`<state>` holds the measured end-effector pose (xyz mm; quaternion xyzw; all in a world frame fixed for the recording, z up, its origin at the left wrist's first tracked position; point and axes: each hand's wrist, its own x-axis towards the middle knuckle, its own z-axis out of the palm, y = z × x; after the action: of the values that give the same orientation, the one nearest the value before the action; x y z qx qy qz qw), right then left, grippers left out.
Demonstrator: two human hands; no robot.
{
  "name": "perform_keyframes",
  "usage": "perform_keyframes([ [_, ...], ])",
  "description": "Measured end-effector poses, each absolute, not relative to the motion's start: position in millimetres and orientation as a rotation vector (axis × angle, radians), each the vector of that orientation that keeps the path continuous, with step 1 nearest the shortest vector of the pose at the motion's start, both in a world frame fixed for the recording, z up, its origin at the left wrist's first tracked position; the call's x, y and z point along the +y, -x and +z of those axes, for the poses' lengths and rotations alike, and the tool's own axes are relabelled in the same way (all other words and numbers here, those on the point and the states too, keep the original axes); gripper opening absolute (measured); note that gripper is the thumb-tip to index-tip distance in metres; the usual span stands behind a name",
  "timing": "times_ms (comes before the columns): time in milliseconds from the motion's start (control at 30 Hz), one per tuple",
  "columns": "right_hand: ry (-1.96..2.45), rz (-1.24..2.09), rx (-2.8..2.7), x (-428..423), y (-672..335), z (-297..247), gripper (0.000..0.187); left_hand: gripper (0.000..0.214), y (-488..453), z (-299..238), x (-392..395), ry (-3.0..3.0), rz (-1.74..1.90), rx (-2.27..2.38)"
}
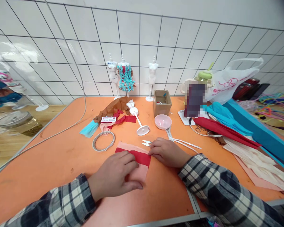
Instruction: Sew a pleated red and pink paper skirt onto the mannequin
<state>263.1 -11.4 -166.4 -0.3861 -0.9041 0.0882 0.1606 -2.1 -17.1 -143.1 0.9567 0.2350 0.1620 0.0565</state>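
Observation:
My left hand (119, 171) lies palm down, fingers stretched, over a pink sheet of crepe paper (142, 173) with a red crepe strip (141, 157) across it. At the sheet's right edge is my right hand (167, 151), its curled fingertips touching the red strip. Small thread snips (146, 143) poke out from its far side, blades apart, handles hidden under the curled fingers. A roll of tape (103, 141) rests left of the sheet. Beyond the paper, a white mannequin (137, 118) lies tipped over near a pink bowl (163, 121).
Crepe scraps (115, 108) and a small cardboard box (162, 102) sit farther back. Mannequins, one in a blue ruffled dress (126, 78), stand by the tiled wall. At right are a phone on a stand (195, 101), folded crepe paper (227, 132) and a plastic bag (232, 80). A cable (81, 82) crosses the left side.

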Motion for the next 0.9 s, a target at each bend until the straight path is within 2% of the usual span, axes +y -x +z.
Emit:
perform_keyframes([
  [100, 1.204, 0.263, -2.583, -17.3, -254.6, -162.2, 0.019, 0.045, -8.5, -149.1, -25.3, -2.952, 0.465, 0.733],
  [233, 1.258, 0.326, -2.579, -22.2, -251.0, -156.4, 0.011, 0.019, -6.5, -149.6, -17.6, -2.953, 0.364, 0.785],
  [467, 1.174, 0.436, -2.531, -20.8, -257.2, -155.2, 0.027, 0.029, 5.0, -143.2, -3.7, -2.816, 0.372, 0.843],
  [600, 1.180, 0.366, -2.542, -21.7, -252.1, -158.7, 0.011, 0.030, 6.3, -145.5, -2.7, -2.757, 0.358, 0.873],
  [767, 1.180, 0.305, -2.572, -22.1, -247.7, -157.9, 0.014, 0.025, 6.5, -142.2, -3.5, -2.710, 0.352, 0.892],
  [900, 1.200, 0.273, -2.585, -24.2, -245.0, -154.5, 0.013, 0.046, 0.7, -142.5, -7.6, -2.792, 0.438, 0.922],
])
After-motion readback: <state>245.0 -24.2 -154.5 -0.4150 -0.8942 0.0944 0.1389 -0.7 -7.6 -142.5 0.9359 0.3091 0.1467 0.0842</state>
